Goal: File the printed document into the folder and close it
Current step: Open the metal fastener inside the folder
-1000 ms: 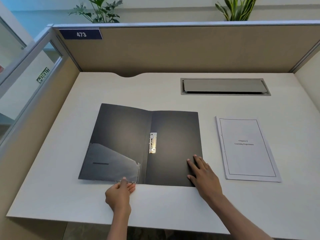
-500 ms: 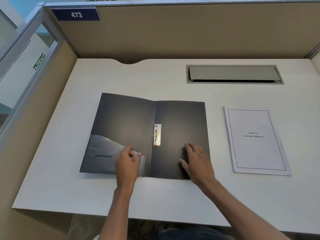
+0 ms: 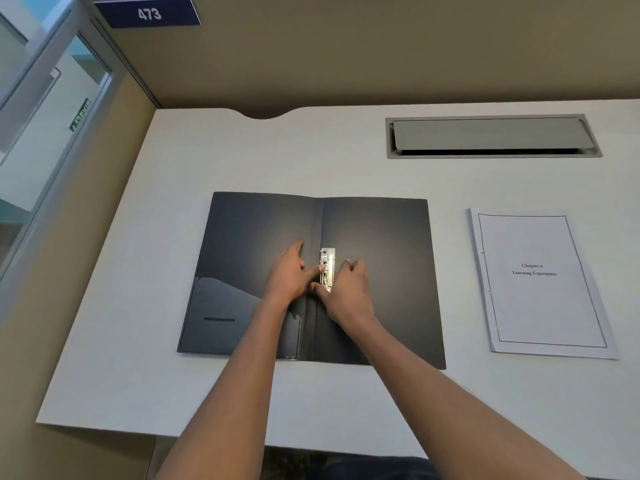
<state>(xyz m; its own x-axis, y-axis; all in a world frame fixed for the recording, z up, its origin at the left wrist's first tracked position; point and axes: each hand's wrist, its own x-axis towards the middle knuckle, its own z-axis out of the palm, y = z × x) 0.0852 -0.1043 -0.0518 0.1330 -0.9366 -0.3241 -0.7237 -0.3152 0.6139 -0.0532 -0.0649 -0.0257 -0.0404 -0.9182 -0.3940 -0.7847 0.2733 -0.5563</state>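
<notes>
A black folder [image 3: 381, 244] lies open and flat on the white desk [image 3: 173, 306]. A metal spring clip [image 3: 327, 268] sits just right of its spine. My left hand [image 3: 289, 275] rests on the left cover, its thumb touching the clip's left side. My right hand [image 3: 348, 289] lies on the right cover with its thumb at the clip's lower end and its fingers curled beside the clip. Neither hand holds anything. The printed document [image 3: 536, 282], a white stapled stack with a bordered title page, lies to the right of the folder, apart from it.
A grey cable hatch [image 3: 491, 136] is set into the desk behind the document. Beige partition walls [image 3: 346, 57] close the back and left sides. A clear pocket [image 3: 221, 313] covers the lower part of the folder's left cover.
Both hands moved up from the folder's lower edge to the metal clip at the spine. The view tilted down and closer to the desk.
</notes>
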